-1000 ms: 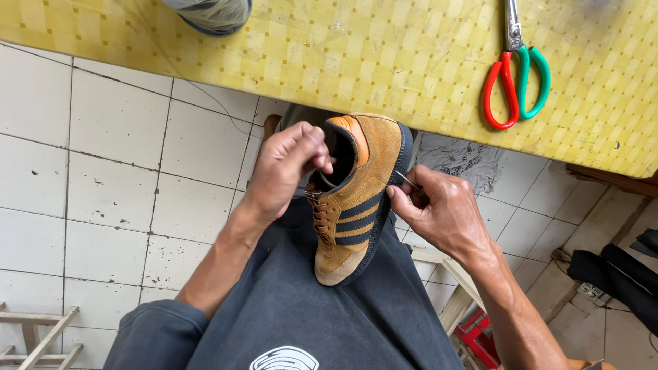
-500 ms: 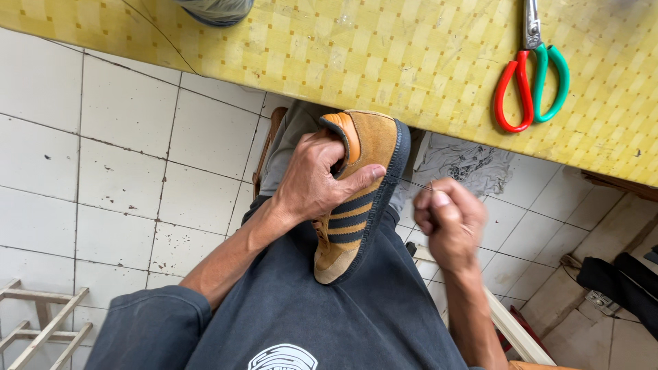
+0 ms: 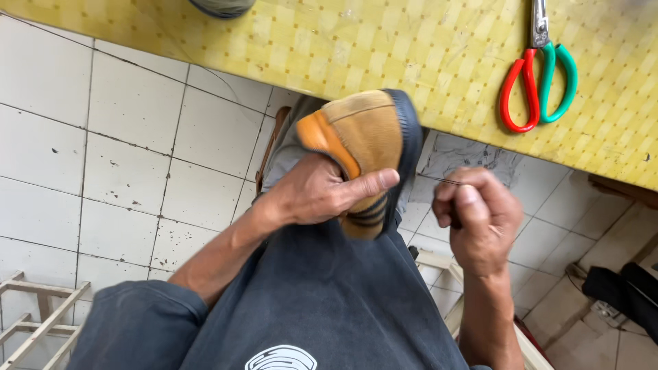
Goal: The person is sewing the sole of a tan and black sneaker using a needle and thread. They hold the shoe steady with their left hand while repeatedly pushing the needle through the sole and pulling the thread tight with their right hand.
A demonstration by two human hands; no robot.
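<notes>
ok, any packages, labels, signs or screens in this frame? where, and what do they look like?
No packages, signs or screens.
Print: white rounded emblem on the dark shirt, bottom edge, cut off by the frame.
Stripes: dark bands on the tan shoe's side, below the left hand.

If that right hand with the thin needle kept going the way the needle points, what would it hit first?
Most likely the dark sole edge of the tan suede shoe held by the left hand; the right hand aims its thin metal needle there, though depth is unclear.

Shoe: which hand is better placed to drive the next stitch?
Probably right. The right hand pinches a thin needle beside the shoe; the left hand is busy gripping the shoe on the lap.
</notes>
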